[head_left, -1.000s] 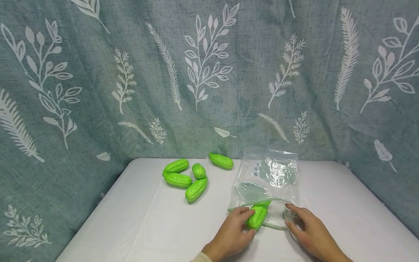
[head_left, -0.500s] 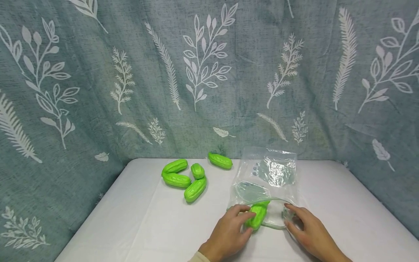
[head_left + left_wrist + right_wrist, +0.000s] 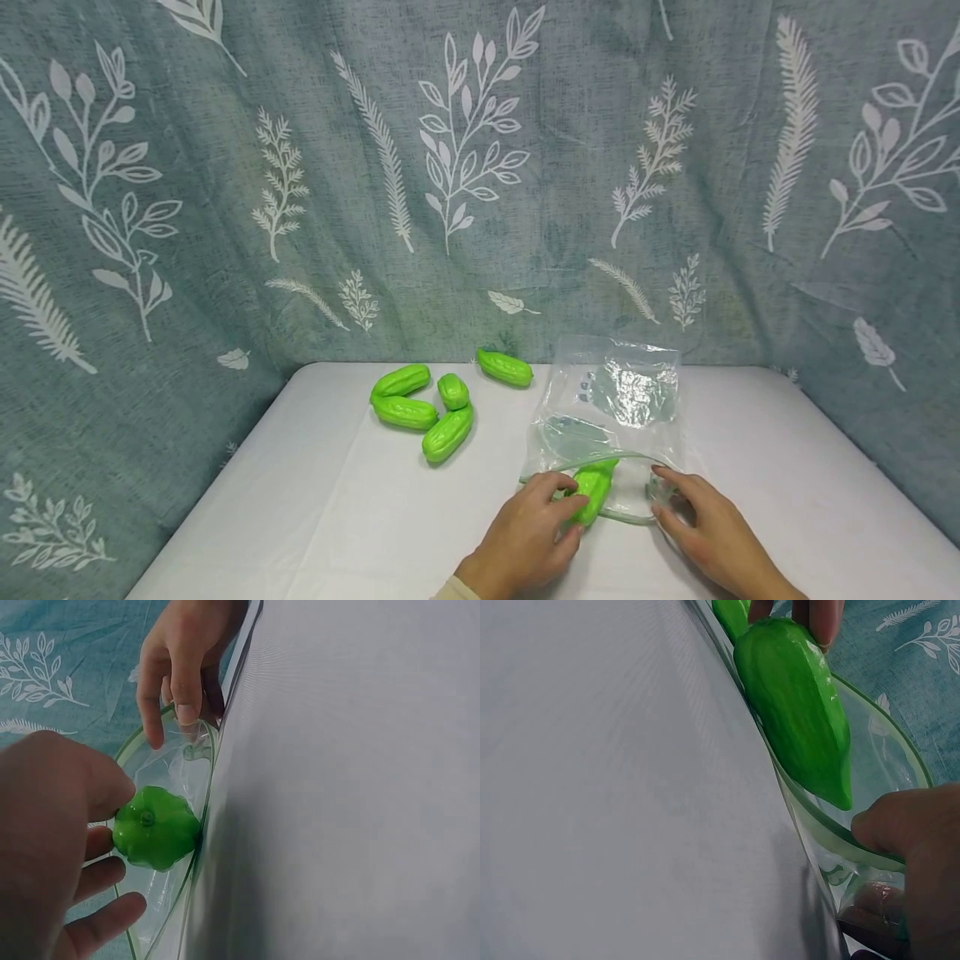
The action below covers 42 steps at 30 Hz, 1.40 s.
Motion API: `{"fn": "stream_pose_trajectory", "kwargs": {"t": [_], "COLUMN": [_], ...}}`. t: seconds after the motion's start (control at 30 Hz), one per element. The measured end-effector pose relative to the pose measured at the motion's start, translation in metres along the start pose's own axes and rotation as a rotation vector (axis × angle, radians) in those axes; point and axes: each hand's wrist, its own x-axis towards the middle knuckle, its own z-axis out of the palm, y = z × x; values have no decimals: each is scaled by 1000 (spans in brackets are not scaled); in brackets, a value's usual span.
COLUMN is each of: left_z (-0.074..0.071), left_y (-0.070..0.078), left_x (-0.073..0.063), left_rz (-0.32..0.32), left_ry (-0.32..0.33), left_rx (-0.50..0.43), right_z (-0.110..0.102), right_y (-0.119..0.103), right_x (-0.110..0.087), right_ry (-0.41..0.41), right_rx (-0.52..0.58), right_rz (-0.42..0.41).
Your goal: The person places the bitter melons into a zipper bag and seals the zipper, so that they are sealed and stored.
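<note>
My left hand (image 3: 517, 533) holds a bright green ridged bitter melon (image 3: 597, 485) at the mouth of a clear zip bag (image 3: 633, 400). In the left wrist view its thumb and some fingertips meet the melon (image 3: 156, 829), whose lobed end faces the camera. The right wrist view shows the melon's tapered tip (image 3: 832, 787) over the bag's green-edged opening. My right hand (image 3: 712, 529) pinches the right side of that opening, with the thumb on the rim and the fingers seen through the plastic. The bag lies on the white table, its mouth spread toward me.
Left of the bag lie two melons meeting at their ends (image 3: 405, 412), and beside them a short-looking one (image 3: 453, 392) touching another (image 3: 448, 433). A further melon (image 3: 506, 368) is near the table's back edge. A patterned curtain (image 3: 465, 167) stands behind the white table (image 3: 360, 517).
My left fingers loosen and lift slightly on the melon, then close in on it again. The melon barely moves at the bag mouth. The right hand keeps its grip on the bag.
</note>
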Motion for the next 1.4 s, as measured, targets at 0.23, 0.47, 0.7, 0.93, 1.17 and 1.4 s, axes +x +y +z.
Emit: {"fn": "stream_pose_trajectory", "kwargs": {"t": [0.23,0.47,0.7,0.93,1.17,1.4], "left_z": [3,3,1,5,9,9], "left_y": [1,5,10,13,16,21], "left_x": [0,6,15,19,23,29], "left_rz": [-6,-9,25,49,41,-45], "left_ry": [-44,-131,-181,-196,-201,-270], "left_rx": [10,28,33,33,68,32], "right_z": [1,1,-1,-1,-2,-1], "right_y": [2,4,3,2,1,1], "right_x": [0,1,1,0,0,0], "right_ry": [38,59,59,88,112,105], "right_rx": [-18,-26,-13,-9,0,19], "right_rz": [-23,-42,-38,-53,-73,-64]}}
